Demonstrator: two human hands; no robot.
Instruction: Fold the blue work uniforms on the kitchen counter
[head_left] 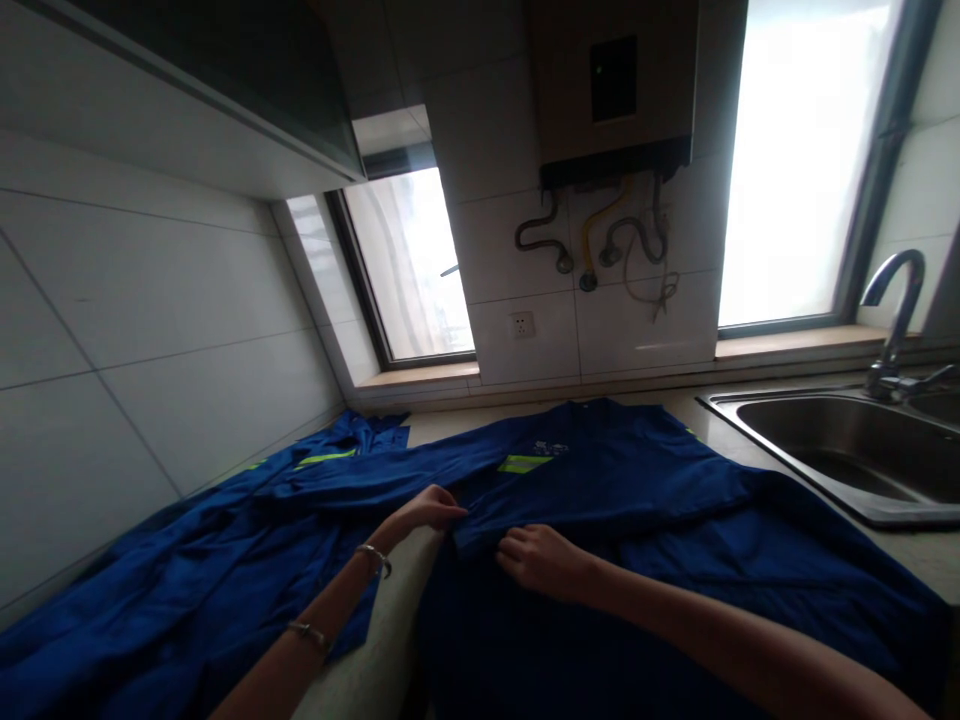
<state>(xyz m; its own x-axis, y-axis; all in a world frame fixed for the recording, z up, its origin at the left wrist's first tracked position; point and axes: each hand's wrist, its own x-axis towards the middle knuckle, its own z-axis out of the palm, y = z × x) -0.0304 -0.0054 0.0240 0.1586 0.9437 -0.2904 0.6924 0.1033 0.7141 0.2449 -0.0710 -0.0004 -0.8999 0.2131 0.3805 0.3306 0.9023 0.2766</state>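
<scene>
A blue work jacket (652, 470) with a yellow-green reflective patch and a small pale chest print lies spread over the counter. One of its sleeves (675, 505) is laid across the front, its cuff end toward the middle. My left hand (431, 507) pinches the cloth near that cuff. Just to the right, my right hand (538, 560) has its fingers curled on the sleeve's lower edge. Two bracelets circle my left forearm. More blue clothing (225, 570) with yellow-green strips lies to the left; the other sleeve overlaps it.
A steel sink (817, 440) with a chrome faucet (896, 300) is at the right. The pale counter (390, 620) shows between the garments. A water heater (615, 90) with hoses hangs on the tiled wall, and a cabinet (210, 90) overhangs the left.
</scene>
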